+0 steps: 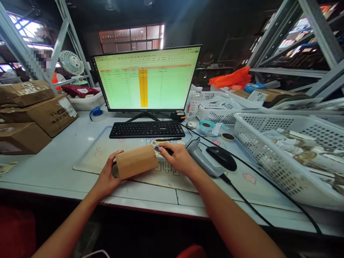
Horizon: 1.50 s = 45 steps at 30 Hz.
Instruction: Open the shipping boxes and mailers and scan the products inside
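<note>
My left hand [109, 176] grips the left end of a small brown cardboard box [137, 162], which is tilted over the desk mat [91, 157]. In my right hand [178, 157] is a dark utility knife [167, 149], its tip at the box's upper right edge. Whether the blade touches the cardboard I cannot tell. Just right of that hand lies a grey barcode scanner [202, 159], with a black mouse [221, 157] beyond it. A black keyboard [146, 129] lies behind the box.
A monitor [163, 86] with a spreadsheet stands at the back. Cardboard boxes [40, 114] are stacked at the left. White baskets [271, 157] fill the right side, one with packets inside. A plastic bottle [194, 102] and tape rolls [208, 126] are near the monitor. The scanner's cable crosses the right front.
</note>
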Motion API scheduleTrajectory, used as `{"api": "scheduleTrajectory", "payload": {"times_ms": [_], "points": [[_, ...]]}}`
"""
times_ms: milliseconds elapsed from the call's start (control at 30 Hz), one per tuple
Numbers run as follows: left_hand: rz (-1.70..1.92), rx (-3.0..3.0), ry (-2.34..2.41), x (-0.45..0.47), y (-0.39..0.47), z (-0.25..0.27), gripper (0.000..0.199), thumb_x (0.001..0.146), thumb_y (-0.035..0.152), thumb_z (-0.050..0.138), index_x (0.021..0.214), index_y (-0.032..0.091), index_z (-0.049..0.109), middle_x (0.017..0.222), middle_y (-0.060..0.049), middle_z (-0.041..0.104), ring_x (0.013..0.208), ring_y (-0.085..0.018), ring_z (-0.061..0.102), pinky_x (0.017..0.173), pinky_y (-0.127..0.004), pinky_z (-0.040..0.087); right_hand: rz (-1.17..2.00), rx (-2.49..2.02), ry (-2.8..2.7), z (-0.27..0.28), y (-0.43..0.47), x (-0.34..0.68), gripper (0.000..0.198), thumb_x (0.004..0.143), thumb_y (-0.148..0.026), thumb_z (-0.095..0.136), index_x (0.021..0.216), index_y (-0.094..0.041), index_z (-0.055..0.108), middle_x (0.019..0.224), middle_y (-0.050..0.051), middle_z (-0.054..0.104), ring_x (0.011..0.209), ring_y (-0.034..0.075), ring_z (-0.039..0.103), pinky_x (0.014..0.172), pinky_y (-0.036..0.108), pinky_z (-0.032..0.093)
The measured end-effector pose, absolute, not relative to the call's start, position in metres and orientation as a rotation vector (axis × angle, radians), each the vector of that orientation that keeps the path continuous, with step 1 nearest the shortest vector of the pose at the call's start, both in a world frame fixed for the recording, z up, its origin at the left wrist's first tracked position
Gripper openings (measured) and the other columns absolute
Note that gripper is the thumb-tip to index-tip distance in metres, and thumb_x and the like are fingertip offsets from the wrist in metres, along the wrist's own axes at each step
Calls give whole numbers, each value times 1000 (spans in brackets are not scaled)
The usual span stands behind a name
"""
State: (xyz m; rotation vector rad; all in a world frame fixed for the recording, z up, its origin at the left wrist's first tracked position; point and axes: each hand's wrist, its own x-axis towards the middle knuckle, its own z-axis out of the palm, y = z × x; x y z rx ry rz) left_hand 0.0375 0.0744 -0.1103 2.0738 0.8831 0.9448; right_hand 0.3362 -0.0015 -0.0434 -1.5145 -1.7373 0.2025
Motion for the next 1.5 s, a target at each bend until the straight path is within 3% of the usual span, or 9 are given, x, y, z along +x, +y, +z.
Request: {"api": "scheduleTrajectory", "payload": {"times_ms": [400,700,1000,1100,1300,1400,1500], "points": [[1041,2222,894,37,68,-105,74,81,28,77,146,28,41,150,-10,50,136,-28,52,117,-46,41,181,-1539,-1923,-37,-8,347,33,98,-38,53,110,-22,79,98,6,79,81,18,70,77,28,48],[1038,2090,982,38,72,-106,79,80,36,79,147,25,38,140,-11,57,124,-28,60,106,-43,50,274,-1534,-2051,-35,-12,342,29,97,-39,56,90,-22,79,81,5,73,73,17,63,73,26,43],[1036,2034,1015,38,66,-105,82,81,41,79,150,28,37,149,-11,51,131,-29,56,112,-46,44,357,-1489,-2063,-36,-10,348,30,96,-38,58,84,-20,78,72,2,69,67,14,56,67,24,40],[1124,2098,1013,35,63,-97,83,84,40,76,155,29,33,153,-12,46,131,-29,55,112,-47,44,356,-1478,-2007,-42,-5,347,29,97,-36,55,91,-19,79,77,2,71,69,14,58,66,24,39],[1482,2537,1282,29,49,-47,90,84,33,74,161,24,29,139,-16,48,128,-34,50,109,-51,44,355,-1521,-1734,-41,-1,356,35,100,-38,48,105,-17,76,98,8,77,88,21,67,81,31,49],[1278,2852,1478,38,37,-30,81,84,29,73,157,21,40,134,-19,48,125,-38,47,108,-54,42,351,-1610,-1684,-38,-2,357,32,98,-36,53,117,-17,72,115,10,75,102,24,68,89,34,49],[977,3031,1523,56,26,-28,72,84,27,72,152,18,49,131,-20,50,119,-38,47,105,-52,43,334,-1650,-1756,-38,-6,344,34,96,-32,60,125,-17,67,114,10,74,101,24,67,89,33,47]]}}
